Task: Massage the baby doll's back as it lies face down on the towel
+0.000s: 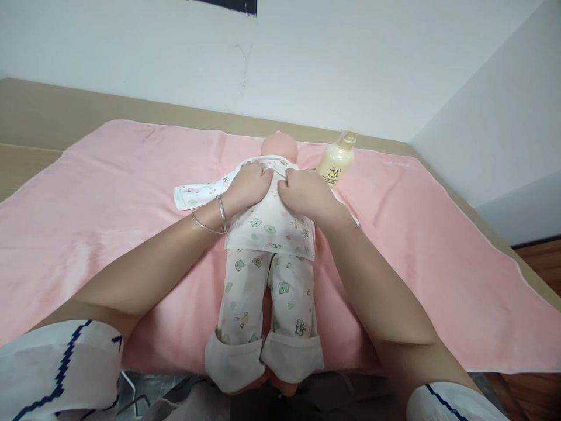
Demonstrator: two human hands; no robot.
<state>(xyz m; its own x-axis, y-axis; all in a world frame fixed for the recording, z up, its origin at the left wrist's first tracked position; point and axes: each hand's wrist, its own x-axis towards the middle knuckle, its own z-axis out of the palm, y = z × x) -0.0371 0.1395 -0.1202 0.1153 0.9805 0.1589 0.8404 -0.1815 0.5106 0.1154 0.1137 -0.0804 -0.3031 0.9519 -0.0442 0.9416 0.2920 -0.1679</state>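
Observation:
A baby doll (280,146) in a white printed shirt (269,225) and matching trousers (267,298) lies on a pink towel (109,210), head toward the wall. My left hand (249,184), with two bangles at the wrist, rests on the doll's upper chest, fingers curled on the shirt's left side near the collar. My right hand (307,193) lies beside it, fingers pinched on the shirt's right side. Both hands press the cloth close together at the chest. One sleeve spreads out flat to the left.
A cream pump bottle (336,158) stands just right of the doll's head, near my right hand. The towel covers a wooden table (35,117) set against a white wall. The table's right edge drops to a wooden floor (543,263).

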